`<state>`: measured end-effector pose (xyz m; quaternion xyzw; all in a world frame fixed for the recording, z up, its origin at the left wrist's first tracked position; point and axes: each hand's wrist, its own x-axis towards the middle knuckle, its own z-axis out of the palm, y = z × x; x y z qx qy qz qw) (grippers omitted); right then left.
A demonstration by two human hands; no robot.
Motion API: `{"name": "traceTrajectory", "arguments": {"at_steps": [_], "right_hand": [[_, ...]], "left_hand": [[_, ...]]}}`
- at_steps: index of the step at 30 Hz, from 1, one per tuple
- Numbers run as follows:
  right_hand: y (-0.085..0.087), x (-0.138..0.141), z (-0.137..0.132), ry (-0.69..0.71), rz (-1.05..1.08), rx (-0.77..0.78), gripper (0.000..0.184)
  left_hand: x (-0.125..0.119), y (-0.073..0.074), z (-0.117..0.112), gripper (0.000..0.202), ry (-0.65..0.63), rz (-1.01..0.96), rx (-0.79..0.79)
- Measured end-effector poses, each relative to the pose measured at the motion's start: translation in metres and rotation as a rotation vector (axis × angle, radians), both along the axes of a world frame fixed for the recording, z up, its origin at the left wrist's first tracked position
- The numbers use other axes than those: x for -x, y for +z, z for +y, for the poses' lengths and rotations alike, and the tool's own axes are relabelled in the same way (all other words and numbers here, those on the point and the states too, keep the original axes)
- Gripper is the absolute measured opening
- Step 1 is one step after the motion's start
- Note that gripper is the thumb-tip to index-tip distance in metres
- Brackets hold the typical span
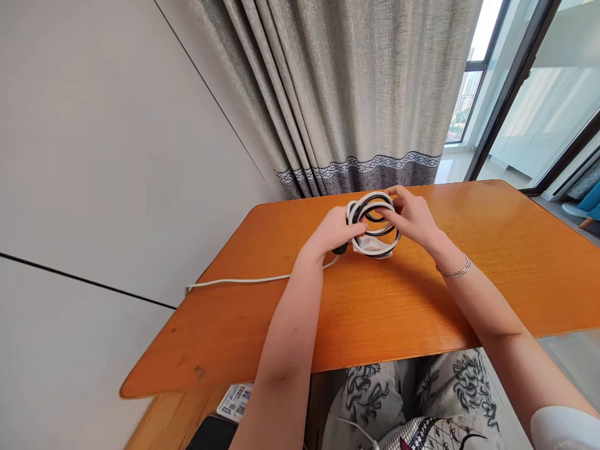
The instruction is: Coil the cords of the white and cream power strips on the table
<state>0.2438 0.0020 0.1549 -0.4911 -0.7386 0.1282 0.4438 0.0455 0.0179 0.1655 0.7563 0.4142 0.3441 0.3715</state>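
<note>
Cable coil (374,225), white + black loops bundled together, sits just above the far-middle of the table (469,300), pinched btwn both hands. Left hand (335,232) is closed on the left side of the loops w/ thumb on top. Right hand (412,219) grips the right side, fingers curled narrow around the top strands. So both are holding it, nothing open.

What could go wrong imo: the loops look only loosely stacked, so if either pinch slackens they could spring apart and tangle, esp. since two colours are mixed in. The white tail (244,280) runs from the bundle off to the left table edge and drops out of view. Can't tell what it's hooked to, but a snag down there would yank the coil sideways. There's a dark plug-ish bit (340,249) under the left hand, too small to ID.

Around it: bracelet (454,272) on the right wrist, close enough to maybe catch a loop. Grey curtain (356,94) hangs behind the far edge, wall (94,156) on the left, window (473,75) far right. Nothing else on the tabletop in the way.
</note>
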Motion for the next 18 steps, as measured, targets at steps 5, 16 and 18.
{"name": "traceTrajectory", "arguments": {"at_steps": [5,16,18], "right_hand": [[0.000,0.002,0.004,0.006,0.245,0.091,0.038],[0.006,-0.001,0.006,0.055,0.529,0.226,0.055],[0.007,-0.001,0.005,0.052,0.518,0.215,0.053]], "left_hand": [[-0.007,-0.006,-0.002,0.017,0.257,0.042,-0.164],[-0.026,-0.018,-0.008,0.013,0.050,0.260,-0.649],[-0.025,-0.020,-0.007,0.016,0.000,0.287,-0.628]]}}
